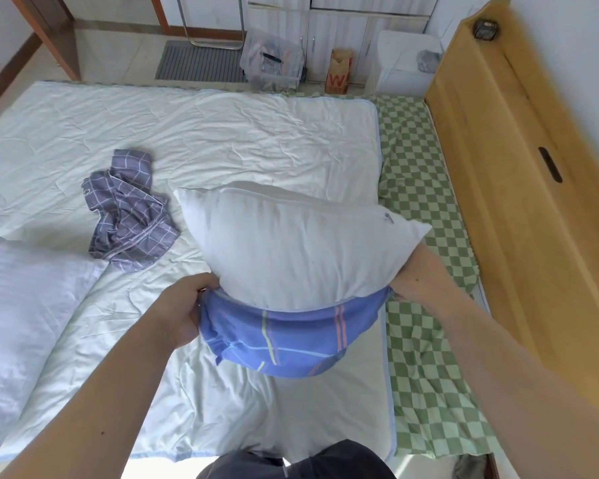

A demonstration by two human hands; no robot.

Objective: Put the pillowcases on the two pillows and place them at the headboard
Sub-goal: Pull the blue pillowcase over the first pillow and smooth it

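1. A striped white pillow (25, 305) lies bare at the left edge of the bed, on the white quilt (222, 140).
2. Just right of it, a crumpled grey checked pillowcase (128, 212) lies on the quilt.
3. The left hand (184, 309) grips the left rim of the blue pillowcase (284, 344), fingers curled over the cloth.
4. A white pillow (291, 243) is held above the bed, its lower end inside the blue pillowcase, most of it still uncovered.
5. The right hand (403, 283) is mostly hidden behind the pillow; it seems to hold the right rim, but I cannot tell.
6. A green checked sheet (422, 202) runs along the wooden headboard (516, 188) on the right.
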